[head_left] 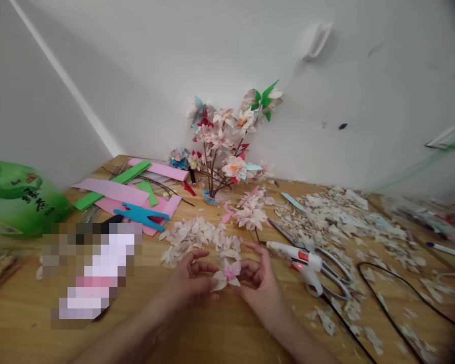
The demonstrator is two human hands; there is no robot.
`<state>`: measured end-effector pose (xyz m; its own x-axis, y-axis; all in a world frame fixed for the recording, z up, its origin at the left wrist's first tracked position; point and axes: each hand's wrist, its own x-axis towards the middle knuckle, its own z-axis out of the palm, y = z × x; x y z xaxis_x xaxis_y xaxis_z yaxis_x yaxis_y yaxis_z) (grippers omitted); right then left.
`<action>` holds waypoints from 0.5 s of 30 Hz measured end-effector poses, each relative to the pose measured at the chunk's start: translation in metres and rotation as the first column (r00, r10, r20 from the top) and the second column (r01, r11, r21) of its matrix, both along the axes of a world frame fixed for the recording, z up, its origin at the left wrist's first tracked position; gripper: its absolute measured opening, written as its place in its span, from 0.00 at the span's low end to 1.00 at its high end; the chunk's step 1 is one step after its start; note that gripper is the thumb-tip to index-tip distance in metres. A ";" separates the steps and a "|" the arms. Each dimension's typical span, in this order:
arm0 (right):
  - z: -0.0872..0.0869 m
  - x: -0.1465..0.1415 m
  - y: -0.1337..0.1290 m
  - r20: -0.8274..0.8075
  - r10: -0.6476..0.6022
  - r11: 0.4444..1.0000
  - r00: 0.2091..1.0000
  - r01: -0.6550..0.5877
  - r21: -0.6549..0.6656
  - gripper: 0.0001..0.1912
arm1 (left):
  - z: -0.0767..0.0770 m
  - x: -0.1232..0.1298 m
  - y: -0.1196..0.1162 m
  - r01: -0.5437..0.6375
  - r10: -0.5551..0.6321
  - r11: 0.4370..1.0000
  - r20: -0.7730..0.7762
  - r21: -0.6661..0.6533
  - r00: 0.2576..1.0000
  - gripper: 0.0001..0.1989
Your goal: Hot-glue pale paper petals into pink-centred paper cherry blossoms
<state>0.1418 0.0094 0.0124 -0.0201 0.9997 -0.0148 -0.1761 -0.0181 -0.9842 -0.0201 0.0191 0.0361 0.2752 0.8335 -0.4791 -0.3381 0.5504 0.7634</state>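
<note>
Paper flower (229,275), pale pink with a deeper pink centre, sits between the person's two hands near the front edge of the wooden table (23,323) in the head view. The left hand (191,283) is curled, gripping the flower's left side with its fingertips. The right hand (260,283) is also curled, with its fingers closed against the right side.

A green plastic bag (18,199) at the far left carries dark brush-style characters that are too distorted to read. Nothing else shows legible writing; the white glue gun (299,263) has only a red label and a lit red light. It lies on steel scissors (326,268) right of the hands, and a black cord (387,308) runs across the table beside them.

Loose paper petals (197,240) lie just beyond the hands, and cream paper scraps (345,232) spread across the right side. Pink and green paper strips (114,192) and a blue paper cutout (140,215) lie toward the back left. A branch of paper blossoms (220,146) stands in the corner against the white wall (136,76). A pixelated patch (91,270) hides the table's left front.
</note>
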 end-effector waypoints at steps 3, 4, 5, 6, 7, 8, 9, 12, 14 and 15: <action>0.002 -0.001 0.000 0.009 -0.005 1.000 1.000 0.005 -0.002 0.34 | -0.001 0.000 -0.001 -0.005 0.005 1.000 -0.002 0.016 1.000 0.28; 0.003 -0.001 0.000 0.013 -0.006 1.000 1.000 0.006 0.000 0.34 | -0.002 0.000 -0.001 -0.005 0.005 1.000 -0.005 0.019 1.000 0.28; 0.003 -0.001 0.000 0.019 -0.007 1.000 1.000 0.007 0.000 0.34 | -0.002 0.000 -0.001 -0.005 0.005 1.000 -0.007 0.022 1.000 0.28; 0.003 -0.001 0.000 0.026 -0.010 1.000 1.000 0.010 -0.001 0.34 | -0.002 0.000 -0.001 -0.006 0.007 1.000 -0.009 0.026 1.000 0.28; 0.003 -0.001 0.000 0.032 -0.014 1.000 0.999 0.014 0.000 0.34 | -0.003 0.000 -0.001 -0.007 0.007 0.999 -0.012 0.031 1.000 0.28; 0.003 -0.001 0.000 0.037 -0.017 1.000 0.999 0.017 0.001 0.34 | -0.004 0.000 -0.001 -0.008 0.008 0.999 -0.014 0.036 1.000 0.28; 0.003 0.000 0.000 0.040 -0.021 1.000 0.999 0.021 0.001 0.34 | -0.004 0.000 -0.001 -0.009 0.009 0.999 -0.016 0.040 1.000 0.28; 0.003 0.000 0.001 0.042 -0.026 1.000 0.999 0.026 -0.004 0.33 | -0.006 0.000 -0.001 -0.012 0.012 0.999 -0.013 0.047 1.000 0.29; 0.002 0.000 0.000 0.044 -0.026 1.000 0.999 0.026 -0.001 0.33 | -0.006 0.000 -0.001 -0.011 0.011 0.999 -0.005 0.042 1.000 0.29; 0.002 0.000 0.000 0.049 -0.025 1.000 0.998 0.024 0.006 0.33 | -0.006 0.000 -0.001 -0.007 0.007 0.999 -0.003 0.035 1.000 0.29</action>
<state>0.1416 0.0093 0.0142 0.0050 0.9999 -0.0094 -0.1277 -0.0087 -0.9918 -0.0199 0.0181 0.0305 0.2676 0.8517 -0.4506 -0.3397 0.5210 0.7831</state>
